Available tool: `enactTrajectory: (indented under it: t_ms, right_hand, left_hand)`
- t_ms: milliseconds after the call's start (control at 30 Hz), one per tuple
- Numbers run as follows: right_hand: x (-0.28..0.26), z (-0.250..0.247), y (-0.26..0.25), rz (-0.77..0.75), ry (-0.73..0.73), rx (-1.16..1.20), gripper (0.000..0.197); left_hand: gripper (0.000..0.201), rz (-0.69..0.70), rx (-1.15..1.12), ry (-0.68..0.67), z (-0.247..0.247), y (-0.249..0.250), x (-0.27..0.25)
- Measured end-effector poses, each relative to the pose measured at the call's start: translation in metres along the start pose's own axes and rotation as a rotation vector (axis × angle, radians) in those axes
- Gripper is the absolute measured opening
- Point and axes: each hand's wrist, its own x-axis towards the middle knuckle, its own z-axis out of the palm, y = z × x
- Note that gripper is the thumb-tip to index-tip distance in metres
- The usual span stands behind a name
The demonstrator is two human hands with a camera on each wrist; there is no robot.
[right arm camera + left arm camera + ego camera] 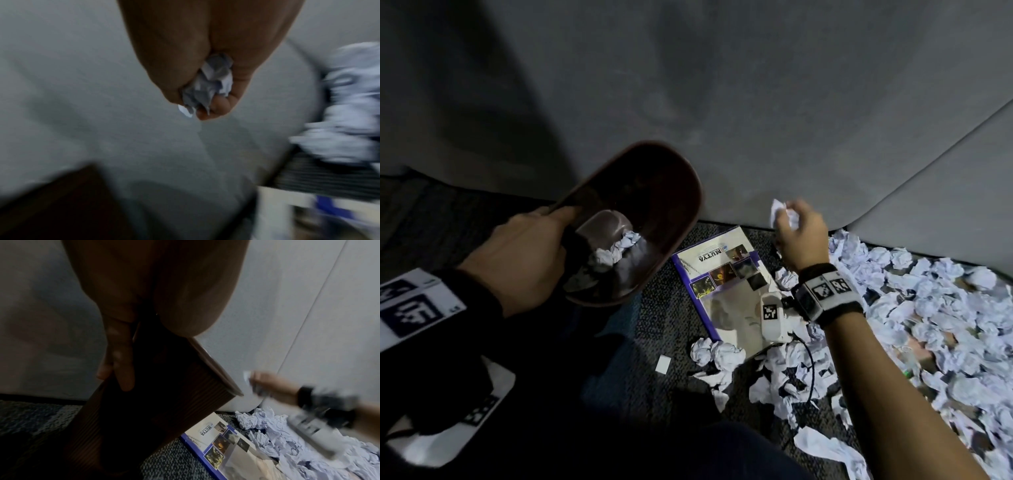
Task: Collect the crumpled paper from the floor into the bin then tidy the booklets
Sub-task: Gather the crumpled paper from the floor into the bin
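My left hand (524, 253) grips the rim of a dark brown ribbed bin (654, 205), held tilted above the carpet with its mouth toward me. Crumpled paper (616, 248) lies inside it. In the left wrist view my fingers (121, 369) curl over the bin (144, 402) wall. My right hand (799, 229) holds a crumpled white paper ball (782, 214) in the air to the right of the bin; the right wrist view shows the ball (207, 84) squeezed in the fist (205, 73). A booklet (729, 287) with a purple spine lies flat on the carpet below.
Several crumpled paper balls (928, 308) cover the floor at the right, and more paper balls (715, 353) lie by the booklet's near corner. A grey upholstered panel (722, 102) rises behind. A small white paper scrap (662, 363) lies on the dark carpet (667, 329).
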Motion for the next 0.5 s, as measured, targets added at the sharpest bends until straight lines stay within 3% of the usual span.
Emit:
enactTrajectory:
  t_ms: [100,200,333,400,500]
  right_hand:
    - [-0.024,-0.001,-0.094,-0.256,-0.061,0.341,0.006]
    - [-0.041,0.028,-0.165,-0.243,-0.323,0.483,0.005]
    - [-0.044,0.075,-0.178,-0.203,-0.652,0.185,0.054]
    - [-0.043,0.080,-0.179,-0.205,-0.638,0.159,0.060]
    - [-0.036,0.067,-0.163,-0.272,-0.404,0.279,0.033]
  left_hand:
    - [0.056,-0.002,0.012,-0.023,-0.002,0.004,0.001]
    - [0.060,0.001,0.008,-0.039,-0.005,0.006,-0.001]
    - [0.062,-0.021,-0.020,-0.059,-0.010,0.006,-0.003]
    - [0.065,-0.030,-0.024,-0.057,-0.012,0.003,-0.003]
    - [0.066,-0.037,-0.026,-0.057,-0.011,0.000,-0.004]
